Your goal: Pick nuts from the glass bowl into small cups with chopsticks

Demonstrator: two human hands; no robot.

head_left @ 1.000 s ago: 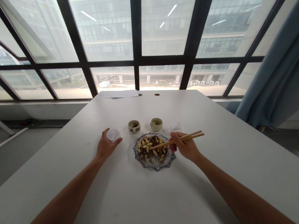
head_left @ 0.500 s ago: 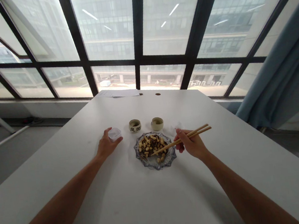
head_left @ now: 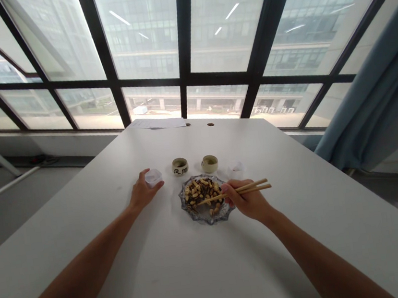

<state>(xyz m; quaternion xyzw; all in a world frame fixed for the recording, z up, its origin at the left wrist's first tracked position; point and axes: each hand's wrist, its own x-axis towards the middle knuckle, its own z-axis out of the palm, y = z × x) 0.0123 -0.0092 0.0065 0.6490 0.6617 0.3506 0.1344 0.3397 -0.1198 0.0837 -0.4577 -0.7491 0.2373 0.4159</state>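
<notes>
My right hand is closed around a pair of wooden chopsticks, whose tips reach down into a scalloped glass plate. On that plate lies a heap of peanuts in their shells, mixed with dark seeds. I cannot make out whether anything is pinched between the tips. To the left, my left hand curves round a small clear plastic cup standing on the table, thumb on the near side and fingers on the far side.
Two small ceramic cups, one with dark characters and one plainer, stand just behind the plate. A small whitish, see-through container sits behind my right hand. Papers lie at the white table's far edge.
My right hand has moved left and slightly down over the plate's right edge, bringing the chopstick tips a little left. The whitish container behind it shows more fully. My left hand stays at its cup.
</notes>
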